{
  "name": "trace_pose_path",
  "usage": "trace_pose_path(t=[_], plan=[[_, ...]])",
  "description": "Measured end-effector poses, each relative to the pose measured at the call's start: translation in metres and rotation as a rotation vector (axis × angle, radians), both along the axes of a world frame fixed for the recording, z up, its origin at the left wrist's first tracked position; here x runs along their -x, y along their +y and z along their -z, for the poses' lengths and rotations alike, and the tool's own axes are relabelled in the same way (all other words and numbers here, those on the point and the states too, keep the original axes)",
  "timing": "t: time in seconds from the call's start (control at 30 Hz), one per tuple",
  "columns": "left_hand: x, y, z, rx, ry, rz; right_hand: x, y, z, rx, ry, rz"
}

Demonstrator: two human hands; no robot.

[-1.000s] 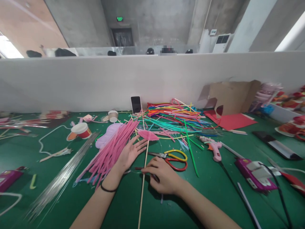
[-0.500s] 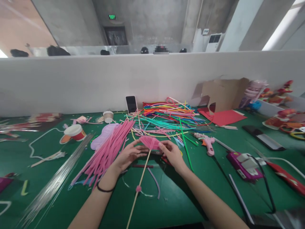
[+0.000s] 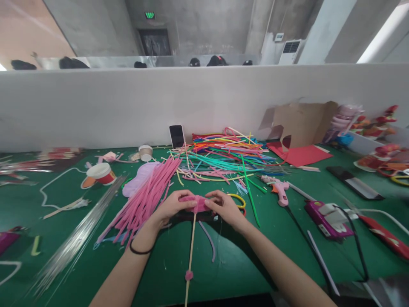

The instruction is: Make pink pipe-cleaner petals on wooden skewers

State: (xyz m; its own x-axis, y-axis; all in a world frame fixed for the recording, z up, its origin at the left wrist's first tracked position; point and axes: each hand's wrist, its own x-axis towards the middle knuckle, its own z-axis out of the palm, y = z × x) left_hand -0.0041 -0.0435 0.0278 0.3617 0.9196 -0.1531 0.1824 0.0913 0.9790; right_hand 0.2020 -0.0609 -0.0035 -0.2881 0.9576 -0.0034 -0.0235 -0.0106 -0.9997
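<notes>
Between both hands is a pink fuzzy petal piece [image 3: 198, 204], apparently of pipe cleaners, at the top of a thin pale stick [image 3: 193, 243]. My left hand [image 3: 174, 207] grips its left side with the thumb in front. On the right side, my right hand [image 3: 225, 209] pinches the edge between thumb and fingers. Lower on the stick sits a small pink fuzzy ball [image 3: 189, 275]. Yellow-handled scissors [image 3: 238, 200] lie beside my right hand, partly hidden. A short lilac pipe cleaner [image 3: 209, 243] rests on the green table just below the hands.
Pink pipe cleaners [image 3: 143, 196] lie left of the hands, with clear thin rods [image 3: 79, 238] beyond. A multicoloured pile [image 3: 223, 153] and a phone [image 3: 177, 136] are at the back. Rightward are a pink glue gun [image 3: 280, 189], a purple power strip [image 3: 329, 221] and cables.
The petal piece has come lower and its stick is more upright. My left hand, formerly with fingers loose beside the piece, now presses it with the thumb. The scissors show more.
</notes>
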Motion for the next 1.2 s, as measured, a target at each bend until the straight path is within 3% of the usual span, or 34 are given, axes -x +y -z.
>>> trace_pose_path(t=[0.27, 0.47, 0.57, 1.2], plan=[[0.005, 0.002, 0.001, -0.097, 0.09, -0.053, 0.005, -0.007, -0.002, 0.15, 0.081, -0.032], [0.004, -0.001, -0.008, -0.03, -0.027, -0.128, 0.003, -0.005, -0.01, 0.246, 0.201, 0.07], [0.002, -0.002, -0.01, -0.017, -0.047, -0.135, -0.002, -0.002, -0.012, 0.231, 0.195, 0.105], [0.009, 0.003, -0.005, -0.095, 0.056, -0.113, -0.01, 0.001, -0.004, 0.093, -0.045, -0.013]])
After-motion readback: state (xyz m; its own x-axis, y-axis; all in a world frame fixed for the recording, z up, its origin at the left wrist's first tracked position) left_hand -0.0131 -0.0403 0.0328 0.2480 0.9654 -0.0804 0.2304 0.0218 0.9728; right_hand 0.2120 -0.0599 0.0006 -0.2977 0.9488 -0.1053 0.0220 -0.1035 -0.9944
